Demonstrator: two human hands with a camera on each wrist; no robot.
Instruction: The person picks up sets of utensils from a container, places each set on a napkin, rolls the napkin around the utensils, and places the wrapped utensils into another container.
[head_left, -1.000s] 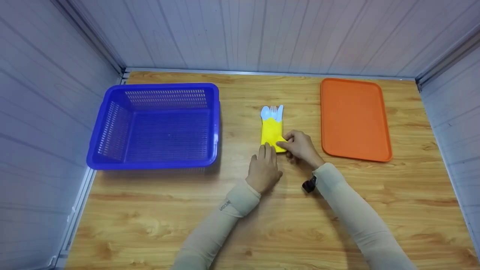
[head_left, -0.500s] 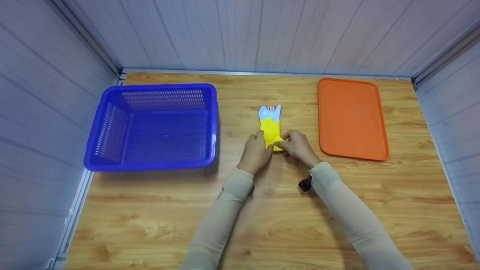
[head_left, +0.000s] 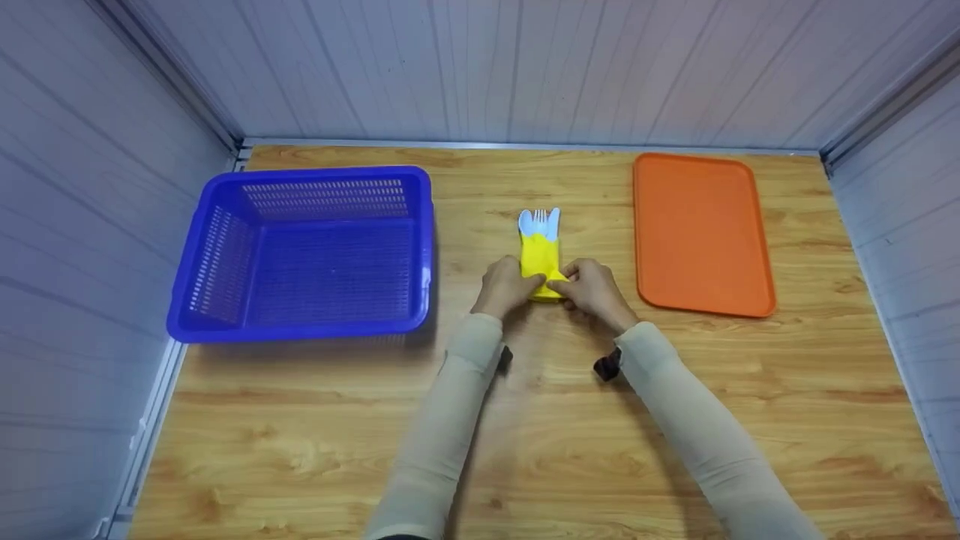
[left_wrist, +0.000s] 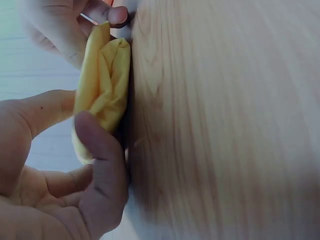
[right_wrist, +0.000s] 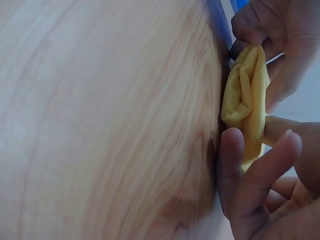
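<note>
Yellow napkin (head_left: 541, 264), folded around white plastic cutlery (head_left: 540, 222), lies mid-desk (head_left: 525, 420); we see our left hand (head_left: 501, 289) and right hand (head_left: 594, 291) each pinching its near end, one per side. We judge it soft, light and loose, best held around the wrapped handles. Beyond: blue basket (head_left: 225, 262) left, orange tray (head_left: 701, 232) right.

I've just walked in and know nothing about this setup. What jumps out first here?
At the middle of the wooden table, both hands, left hand and right hand, pinch the near end of a yellow napkin rolled around pale plastic cutlery that pokes out the far end. A big blue basket sits to the left, a flat orange tray to the right.
</note>
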